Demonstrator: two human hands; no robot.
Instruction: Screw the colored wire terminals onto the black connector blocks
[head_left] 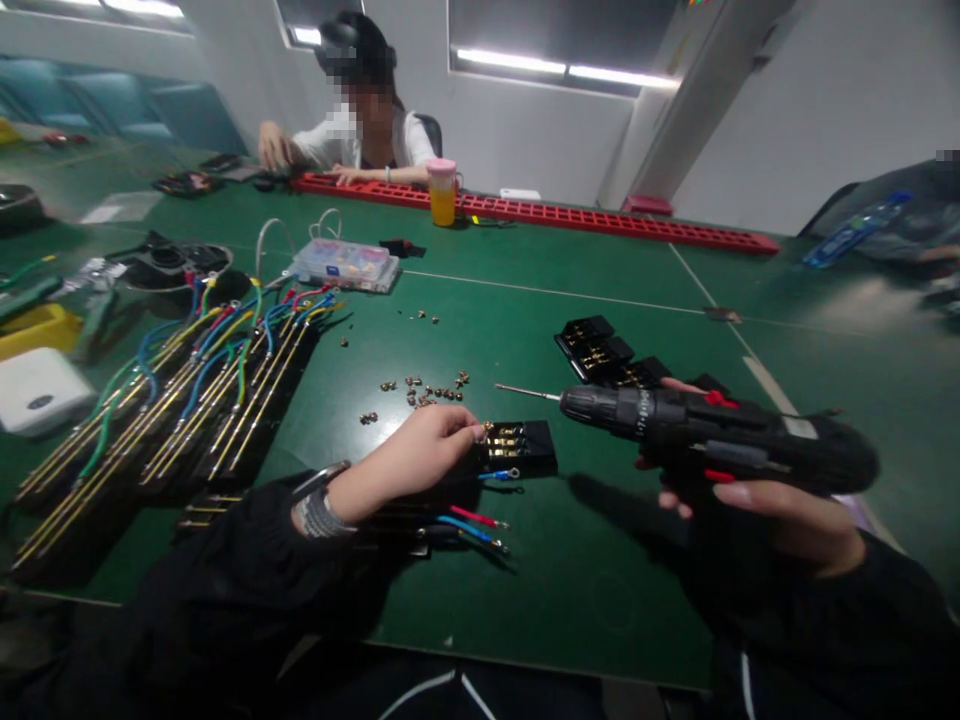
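Note:
My right hand [780, 510] grips a black cordless drill [675, 425], its long thin bit [525, 391] pointing left over the table. My left hand [420, 450] is pinched at the left end of a black terminal block [536, 445] with brass contacts. A small brass screw [487, 427] shows at its fingertips. Just beyond that hand, several loose screws [435, 392] are scattered on the green surface. Wires with blue [480, 535] and red [480, 517] sleeves and ring lugs stick out below the block.
More black terminal blocks [596, 350] lie behind the drill. Rows of brass-railed black strips with coloured wires [187, 385] fill the left side. Farther back are a clear parts box [345, 265], a cup of orange drink [443, 195] and a long red rack [570, 212]. Across the table sits a person [367, 130].

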